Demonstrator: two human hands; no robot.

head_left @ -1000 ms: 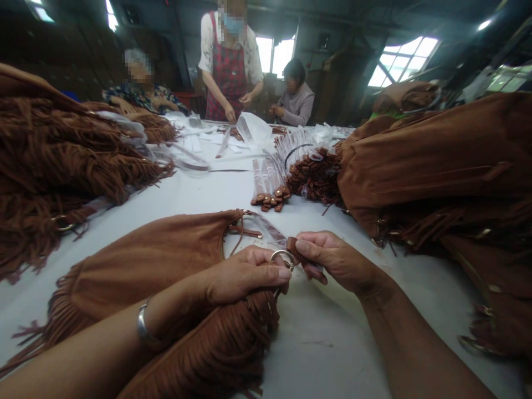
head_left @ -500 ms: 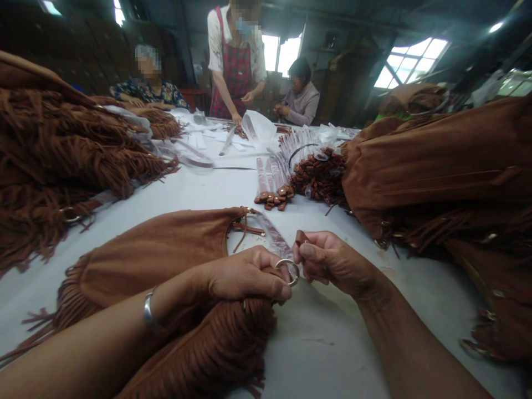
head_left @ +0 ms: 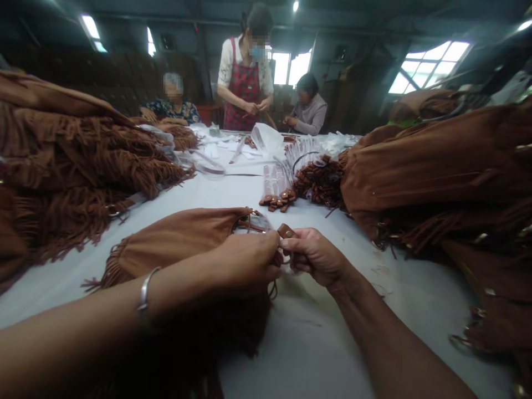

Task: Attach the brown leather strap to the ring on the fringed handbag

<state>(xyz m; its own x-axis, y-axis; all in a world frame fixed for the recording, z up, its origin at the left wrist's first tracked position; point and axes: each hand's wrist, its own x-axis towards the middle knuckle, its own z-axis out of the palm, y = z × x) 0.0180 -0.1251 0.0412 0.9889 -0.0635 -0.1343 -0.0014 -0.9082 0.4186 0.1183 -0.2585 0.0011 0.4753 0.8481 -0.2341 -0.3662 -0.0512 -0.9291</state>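
A brown suede bag (head_left: 178, 235) with fringe lies on the table beyond my left forearm. My left hand (head_left: 251, 260) is closed, its fingertips pinched at a brown strap end (head_left: 286, 230) with a round metal snap. From the other side, my right hand (head_left: 313, 254) grips this strap, thumb on top. A metal ring is mostly covered between my fingers. Below my left arm hangs dark fringe (head_left: 245, 324), largely in shadow.
Fringed brown bags (head_left: 83, 149) are heaped at left, more bags (head_left: 415, 166) at right. Plastic-wrapped straps (head_left: 276, 188) lie ahead beside a bundle of straps (head_left: 318, 180). Across the white table (head_left: 233, 194), one person (head_left: 245, 83) stands and two others sit.
My left hand has turned over and come to the strap end; the ring is now mostly hidden. My right hand moved slightly left. The standing person's hands came together, and the view tilted up.
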